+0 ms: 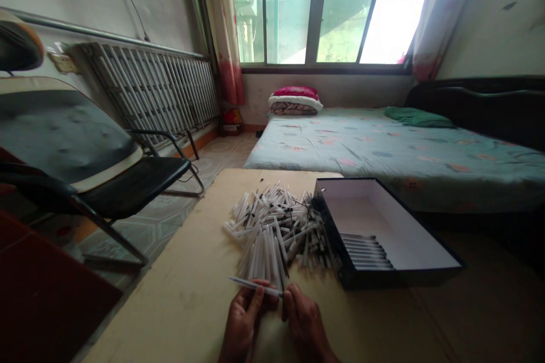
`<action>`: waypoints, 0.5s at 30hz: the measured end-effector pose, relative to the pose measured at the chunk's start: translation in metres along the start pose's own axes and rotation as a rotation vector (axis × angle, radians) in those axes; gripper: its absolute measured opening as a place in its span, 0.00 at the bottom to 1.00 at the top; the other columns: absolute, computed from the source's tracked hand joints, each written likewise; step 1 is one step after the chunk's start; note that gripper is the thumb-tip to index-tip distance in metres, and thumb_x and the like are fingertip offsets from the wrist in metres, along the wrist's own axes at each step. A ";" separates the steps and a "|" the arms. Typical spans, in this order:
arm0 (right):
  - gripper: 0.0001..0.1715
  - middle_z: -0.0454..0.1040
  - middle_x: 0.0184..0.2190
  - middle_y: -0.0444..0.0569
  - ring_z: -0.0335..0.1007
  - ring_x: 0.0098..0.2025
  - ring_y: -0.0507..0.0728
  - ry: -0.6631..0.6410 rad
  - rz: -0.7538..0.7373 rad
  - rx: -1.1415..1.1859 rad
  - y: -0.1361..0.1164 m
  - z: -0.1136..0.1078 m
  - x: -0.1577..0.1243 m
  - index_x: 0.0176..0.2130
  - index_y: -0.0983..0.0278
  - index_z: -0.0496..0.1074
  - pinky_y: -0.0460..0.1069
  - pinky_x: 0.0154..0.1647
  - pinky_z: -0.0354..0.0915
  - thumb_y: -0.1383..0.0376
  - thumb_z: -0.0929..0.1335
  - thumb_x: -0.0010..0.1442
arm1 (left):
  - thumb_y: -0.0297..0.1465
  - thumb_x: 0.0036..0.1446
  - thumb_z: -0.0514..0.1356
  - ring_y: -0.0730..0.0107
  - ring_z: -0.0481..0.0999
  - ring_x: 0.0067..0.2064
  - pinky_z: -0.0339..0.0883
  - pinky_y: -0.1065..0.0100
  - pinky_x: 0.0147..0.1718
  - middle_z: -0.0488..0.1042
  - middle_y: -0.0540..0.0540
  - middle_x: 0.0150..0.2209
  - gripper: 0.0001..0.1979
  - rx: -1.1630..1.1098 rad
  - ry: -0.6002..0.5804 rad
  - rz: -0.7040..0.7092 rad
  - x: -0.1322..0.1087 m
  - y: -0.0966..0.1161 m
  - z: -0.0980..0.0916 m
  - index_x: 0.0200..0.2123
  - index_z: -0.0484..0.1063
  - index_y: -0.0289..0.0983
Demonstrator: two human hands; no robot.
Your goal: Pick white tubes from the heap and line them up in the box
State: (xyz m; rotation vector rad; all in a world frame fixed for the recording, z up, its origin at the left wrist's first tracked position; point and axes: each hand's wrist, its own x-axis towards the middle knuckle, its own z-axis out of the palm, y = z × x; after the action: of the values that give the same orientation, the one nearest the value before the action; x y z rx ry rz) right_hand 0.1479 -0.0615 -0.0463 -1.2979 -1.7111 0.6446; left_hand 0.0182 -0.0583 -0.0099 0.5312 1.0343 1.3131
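My left hand [243, 317] pinches a slim whitish pen [242, 282] between thumb and fingers, its pointed tip to the left. At the pen's right end, the fingers of my right hand [305, 315] are closed. A small dark part shows by those fingertips, too blurred to name. Just beyond my hands lies a heap of white pen barrels and dark pen parts [272, 204], with a bundle of white barrels [261, 252] at its near side. To the right, a black box [398, 279] with a white inside holds a row of finished-looking pens [367, 253].
The pale yellow table [170, 278] carries the heap and the box. A black chair [136, 184] stands at the left, near a radiator [166, 88]. Behind the table is a bed [340, 139] with folded bedding [295, 101], below a window [293, 17].
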 end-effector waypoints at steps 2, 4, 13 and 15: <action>0.16 0.65 0.18 0.40 0.65 0.19 0.49 0.044 -0.021 0.030 -0.003 0.000 0.000 0.30 0.61 0.62 0.42 0.22 0.56 0.59 0.55 0.66 | 0.36 0.41 0.69 0.62 0.78 0.31 0.71 0.65 0.34 0.79 0.44 0.28 0.14 -0.018 0.012 -0.007 0.000 0.000 -0.001 0.31 0.75 0.34; 0.13 0.65 0.19 0.40 0.64 0.19 0.49 0.078 -0.038 0.040 -0.005 -0.001 0.000 0.33 0.61 0.62 0.42 0.22 0.57 0.58 0.56 0.65 | 0.35 0.41 0.69 0.62 0.78 0.32 0.71 0.65 0.35 0.80 0.44 0.29 0.14 -0.026 0.012 -0.017 0.001 -0.001 -0.002 0.31 0.75 0.34; 0.16 0.66 0.18 0.41 0.66 0.19 0.50 0.038 -0.036 -0.017 -0.005 -0.001 0.000 0.30 0.60 0.62 0.42 0.22 0.57 0.59 0.55 0.65 | 0.35 0.42 0.68 0.63 0.78 0.31 0.70 0.65 0.35 0.79 0.44 0.29 0.13 -0.022 -0.010 -0.008 0.003 -0.005 -0.005 0.32 0.75 0.34; 0.14 0.65 0.18 0.40 0.65 0.19 0.50 0.063 -0.020 0.027 -0.005 0.001 0.000 0.34 0.60 0.62 0.42 0.21 0.57 0.58 0.55 0.65 | 0.35 0.42 0.68 0.61 0.78 0.32 0.71 0.64 0.35 0.79 0.44 0.29 0.14 -0.028 0.000 -0.010 0.003 -0.004 -0.005 0.32 0.74 0.34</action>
State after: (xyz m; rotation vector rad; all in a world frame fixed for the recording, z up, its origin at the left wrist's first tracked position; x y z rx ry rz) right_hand 0.1445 -0.0633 -0.0427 -1.2678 -1.6566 0.6076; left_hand 0.0162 -0.0577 -0.0165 0.5044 1.0162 1.3167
